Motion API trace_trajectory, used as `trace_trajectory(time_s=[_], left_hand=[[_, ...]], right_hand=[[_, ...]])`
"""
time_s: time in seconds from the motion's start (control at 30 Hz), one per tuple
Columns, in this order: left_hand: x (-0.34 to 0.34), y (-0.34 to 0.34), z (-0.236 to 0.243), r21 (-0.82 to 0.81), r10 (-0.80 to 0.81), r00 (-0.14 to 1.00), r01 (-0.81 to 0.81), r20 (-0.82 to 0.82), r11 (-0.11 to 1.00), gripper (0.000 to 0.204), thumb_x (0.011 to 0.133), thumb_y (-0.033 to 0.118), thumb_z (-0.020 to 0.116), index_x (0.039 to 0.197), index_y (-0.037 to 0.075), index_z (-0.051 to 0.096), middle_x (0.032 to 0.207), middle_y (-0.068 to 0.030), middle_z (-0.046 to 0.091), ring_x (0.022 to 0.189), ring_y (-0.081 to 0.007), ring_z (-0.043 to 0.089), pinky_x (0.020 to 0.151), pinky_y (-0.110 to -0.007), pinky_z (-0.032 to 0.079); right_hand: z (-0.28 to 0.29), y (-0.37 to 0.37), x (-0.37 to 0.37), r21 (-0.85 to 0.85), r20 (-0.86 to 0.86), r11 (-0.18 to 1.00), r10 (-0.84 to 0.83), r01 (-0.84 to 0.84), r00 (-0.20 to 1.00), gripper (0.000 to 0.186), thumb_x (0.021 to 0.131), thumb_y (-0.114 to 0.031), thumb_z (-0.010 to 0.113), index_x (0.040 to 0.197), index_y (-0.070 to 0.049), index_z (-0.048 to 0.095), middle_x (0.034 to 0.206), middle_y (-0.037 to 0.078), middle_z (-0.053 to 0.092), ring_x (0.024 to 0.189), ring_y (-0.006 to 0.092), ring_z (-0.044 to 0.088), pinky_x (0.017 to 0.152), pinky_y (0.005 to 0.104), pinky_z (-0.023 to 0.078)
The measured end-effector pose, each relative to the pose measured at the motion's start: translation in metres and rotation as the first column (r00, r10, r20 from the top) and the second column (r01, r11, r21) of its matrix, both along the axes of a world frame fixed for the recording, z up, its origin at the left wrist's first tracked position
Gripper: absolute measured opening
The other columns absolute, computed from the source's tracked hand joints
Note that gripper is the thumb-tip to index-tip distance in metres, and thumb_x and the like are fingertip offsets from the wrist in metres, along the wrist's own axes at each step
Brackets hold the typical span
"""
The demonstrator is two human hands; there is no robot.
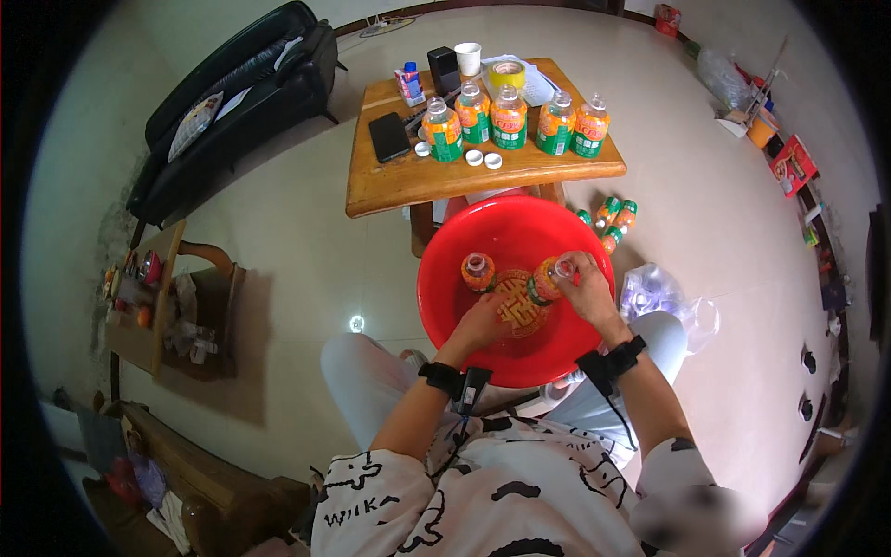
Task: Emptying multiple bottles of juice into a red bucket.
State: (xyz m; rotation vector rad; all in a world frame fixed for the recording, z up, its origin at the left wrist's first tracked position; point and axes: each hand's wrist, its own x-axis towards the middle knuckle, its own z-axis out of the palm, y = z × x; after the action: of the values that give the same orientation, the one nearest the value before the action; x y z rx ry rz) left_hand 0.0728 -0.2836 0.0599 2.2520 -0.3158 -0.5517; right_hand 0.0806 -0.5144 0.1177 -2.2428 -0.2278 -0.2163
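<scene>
A red basin (444, 306) with a yellow pattern on its floor sits between my knees. In it, my right hand (587, 290) has its fingers closed round the top of an uncapped clear bottle (545, 284) with an orange and green label, which tilts. My left hand (481, 320) is low in the basin, left of that bottle, its fingers stretched toward the yellow pattern; nothing shows in it, though its fingertips are partly hard to make out. A second bottle (478, 271) of the same kind stands in the basin beyond my left hand.
Ahead stands a wooden table (520, 173) with several uncapped bottles, white caps (484, 160), a phone (389, 137), yellow tape (507, 74) and a paper cup (468, 58). Capped bottles (616, 215) lie on the floor beside a plastic bag (652, 291). A black sofa (237, 102) is far left.
</scene>
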Motion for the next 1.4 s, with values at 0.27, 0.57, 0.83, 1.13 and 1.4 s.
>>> trace_trajectory(time_s=[0.27,0.57,0.83,1.13,1.4], left_hand=[[0.004,-0.013,0.009,-0.763,-0.162,0.802,-0.453,-0.574,0.461,0.059,0.091,0.024,0.061,0.141,0.010,0.033,0.132,-0.0053,0.048,0.118,-0.0192,0.051,0.097,-0.036,0.045],[-0.010,-0.016,0.007,-0.666,-0.268,0.703,-0.380,-0.659,0.642,0.042,0.097,0.034,0.053,0.129,0.008,0.048,0.118,-0.0023,0.058,0.105,-0.0142,0.057,0.092,-0.032,0.046],[-0.011,-0.010,-0.049,-0.633,0.093,0.909,-0.352,-0.405,0.689,0.055,0.091,0.015,0.061,0.139,0.004,0.039,0.125,-0.0052,0.055,0.110,-0.0150,0.054,0.095,-0.030,0.044],[-0.003,-0.011,-0.036,-0.729,0.030,0.985,-0.145,-0.168,0.668,0.050,0.089,0.008,0.061,0.136,0.002,0.043,0.117,-0.0058,0.058,0.102,-0.0131,0.057,0.091,-0.026,0.046],[-0.002,-0.012,-0.029,-0.750,-0.095,0.847,-0.404,-0.523,0.524,0.048,0.094,0.016,0.058,0.137,0.002,0.041,0.114,-0.0060,0.060,0.103,-0.0123,0.057,0.090,-0.025,0.046]], right_hand=[[-0.004,0.010,-0.001,0.362,-0.115,0.926,0.159,-0.108,0.981,0.033,0.081,-0.012,0.072,0.109,-0.007,0.055,0.105,0.008,0.058,0.099,0.0203,0.058,0.090,0.0336,0.046],[-0.007,0.023,-0.014,0.565,-0.204,0.822,0.218,-0.067,0.954,0.070,0.077,-0.014,0.077,0.133,-0.012,0.036,0.113,0.011,0.058,0.118,0.0223,0.050,0.101,0.0380,0.041],[0.030,0.006,0.003,-0.797,0.084,0.603,0.170,-0.036,0.982,0.061,0.061,-0.027,0.080,0.114,-0.014,0.053,0.097,0.007,0.059,0.094,0.0289,0.057,0.080,0.0450,0.044],[0.065,0.032,-0.002,-0.731,-0.238,0.499,0.453,-0.466,0.859,0.066,0.061,-0.022,0.082,0.120,-0.013,0.055,0.108,0.009,0.057,0.100,0.0285,0.057,0.084,0.0424,0.046],[0.079,0.003,0.004,-0.069,-0.507,0.967,0.178,-0.245,0.843,0.075,0.068,-0.021,0.082,0.133,-0.010,0.045,0.124,0.011,0.054,0.114,0.0256,0.053,0.097,0.0356,0.043]])
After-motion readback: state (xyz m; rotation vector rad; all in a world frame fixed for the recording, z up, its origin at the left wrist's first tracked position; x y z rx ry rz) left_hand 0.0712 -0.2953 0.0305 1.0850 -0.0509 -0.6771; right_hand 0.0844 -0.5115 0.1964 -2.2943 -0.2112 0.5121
